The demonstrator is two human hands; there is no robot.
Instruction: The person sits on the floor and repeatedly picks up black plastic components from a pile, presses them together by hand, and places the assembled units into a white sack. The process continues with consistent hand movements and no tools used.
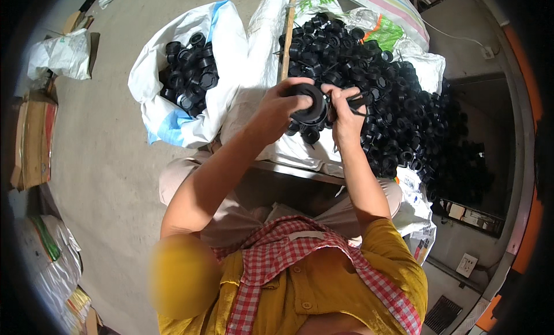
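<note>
My left hand (283, 107) is closed round a black plastic ring-shaped part (311, 107), its thumb pressed over the opening. Close against the right side of that part is my right hand (347, 116), fingers bent in a grip. A thin dark object (359, 103) sticks out by the right fingers; its kind cannot be made out. Both hands are held above the near edge of a large heap of black plastic round parts (378, 86) spread on white sacking.
At the left of the heap stands an open white sack (144, 84) with similar black parts inside. A wooden stick (288, 37) lies upright in view beside the heap. Cardboard (36, 141) and filled bags (55, 260) line the far left; a wall socket (467, 265) is at right.
</note>
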